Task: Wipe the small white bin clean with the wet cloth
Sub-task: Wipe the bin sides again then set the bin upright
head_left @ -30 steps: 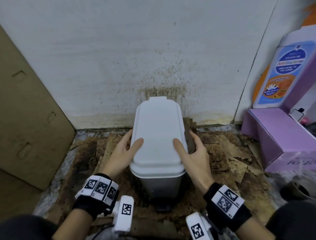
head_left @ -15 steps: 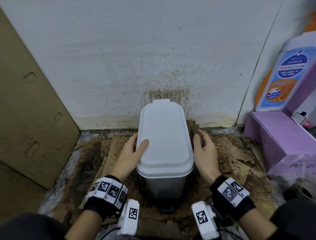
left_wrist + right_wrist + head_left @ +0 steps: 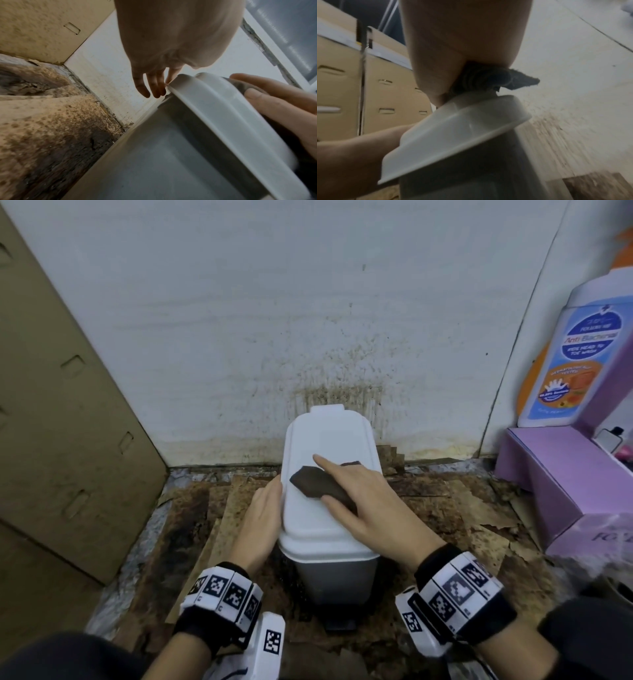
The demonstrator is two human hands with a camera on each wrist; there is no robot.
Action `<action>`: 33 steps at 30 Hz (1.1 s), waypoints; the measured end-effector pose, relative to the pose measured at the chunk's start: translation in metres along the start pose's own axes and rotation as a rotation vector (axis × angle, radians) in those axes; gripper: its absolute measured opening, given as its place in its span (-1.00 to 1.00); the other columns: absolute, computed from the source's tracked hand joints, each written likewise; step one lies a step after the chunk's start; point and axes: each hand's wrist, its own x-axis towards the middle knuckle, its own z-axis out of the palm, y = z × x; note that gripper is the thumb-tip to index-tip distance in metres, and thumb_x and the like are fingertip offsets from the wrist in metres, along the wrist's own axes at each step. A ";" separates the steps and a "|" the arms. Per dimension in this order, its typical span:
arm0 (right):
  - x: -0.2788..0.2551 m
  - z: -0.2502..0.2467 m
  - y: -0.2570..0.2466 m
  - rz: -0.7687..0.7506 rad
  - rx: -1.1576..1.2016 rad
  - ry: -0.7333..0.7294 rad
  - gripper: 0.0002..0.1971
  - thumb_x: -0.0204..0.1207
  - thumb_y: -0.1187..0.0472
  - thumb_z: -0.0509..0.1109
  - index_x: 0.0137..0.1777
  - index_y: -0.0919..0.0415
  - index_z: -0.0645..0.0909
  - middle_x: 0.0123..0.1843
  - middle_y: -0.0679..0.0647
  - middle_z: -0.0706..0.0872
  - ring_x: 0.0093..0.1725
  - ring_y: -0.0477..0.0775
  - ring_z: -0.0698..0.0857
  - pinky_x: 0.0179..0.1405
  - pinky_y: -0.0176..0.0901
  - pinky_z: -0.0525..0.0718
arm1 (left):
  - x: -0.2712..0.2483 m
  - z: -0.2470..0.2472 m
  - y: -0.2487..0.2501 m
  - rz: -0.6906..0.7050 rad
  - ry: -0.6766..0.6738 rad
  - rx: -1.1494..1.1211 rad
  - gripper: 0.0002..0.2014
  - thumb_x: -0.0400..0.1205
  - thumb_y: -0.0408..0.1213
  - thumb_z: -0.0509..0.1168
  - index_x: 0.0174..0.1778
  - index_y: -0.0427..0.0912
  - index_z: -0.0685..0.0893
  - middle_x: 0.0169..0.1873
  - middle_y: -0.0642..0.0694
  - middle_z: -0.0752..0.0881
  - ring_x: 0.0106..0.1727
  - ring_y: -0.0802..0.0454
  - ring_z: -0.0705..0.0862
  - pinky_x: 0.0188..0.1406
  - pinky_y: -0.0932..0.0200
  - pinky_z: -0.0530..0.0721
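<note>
White pedal bin [image 3: 310,525], light, slick: your flat left hand [image 3: 260,515] braces its side, flat right hand [image 3: 370,508] presses limp brown cloth [image 3: 318,482].

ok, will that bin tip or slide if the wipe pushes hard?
Probably tippy: the bin is tall and narrow, and the left hand braces its side. Likely light plastic, so it may skid on the stained cardboard. Its smooth lid should let the cloth under the right hand glide.
</note>
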 end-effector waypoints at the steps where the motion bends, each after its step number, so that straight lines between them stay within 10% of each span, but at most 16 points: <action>1: 0.000 0.000 0.001 -0.013 -0.014 -0.016 -0.36 0.81 -0.07 0.21 0.82 -0.04 0.10 0.47 -0.06 0.61 0.42 -0.03 0.51 0.45 0.03 0.47 | 0.000 0.001 0.001 -0.009 0.006 0.023 -0.54 0.80 0.31 -0.16 0.48 0.42 0.51 0.40 0.18 0.62 0.48 0.16 0.55 0.53 -0.20 0.51; 7: 0.002 -0.002 0.004 -0.099 -0.024 -0.072 -0.22 0.72 -0.26 0.29 0.83 -0.07 0.07 0.63 -0.16 0.53 0.61 -0.11 0.41 0.65 -0.06 0.27 | -0.010 0.011 0.020 -0.001 0.090 0.031 -0.53 0.87 0.10 -0.20 0.65 0.19 0.36 0.43 0.04 0.37 0.50 0.23 0.29 0.45 0.15 0.20; 12: 0.001 -0.003 0.005 -0.184 -0.207 0.028 -0.14 0.61 -0.40 0.30 0.81 -0.04 0.18 0.60 -0.02 0.59 0.75 -0.07 0.20 0.75 0.01 -0.15 | -0.014 0.013 0.025 0.248 0.148 0.133 -0.52 0.71 0.28 -0.03 0.50 0.30 0.51 0.38 0.17 0.42 0.54 0.11 0.31 0.57 0.00 0.32; 24: -0.022 -0.015 0.022 0.066 -0.173 0.213 -0.42 0.41 -0.55 0.36 0.30 -0.25 0.66 0.23 -0.20 0.53 0.35 -0.08 0.47 0.52 0.00 0.21 | -0.018 0.004 0.026 0.437 0.166 0.241 -0.73 0.67 0.11 0.27 0.26 0.26 0.70 0.16 0.29 0.63 0.34 0.14 0.52 0.37 -0.02 0.52; 33: -0.036 -0.012 0.016 0.481 0.230 0.225 -0.02 0.23 -0.52 0.52 0.64 -0.14 0.41 0.40 -0.12 0.43 0.48 -0.07 0.43 0.45 -0.10 0.46 | -0.020 0.006 0.036 0.311 0.140 0.447 -0.46 0.55 0.40 0.22 0.36 0.24 0.67 0.10 0.30 0.63 0.21 0.14 0.45 0.36 -0.04 0.38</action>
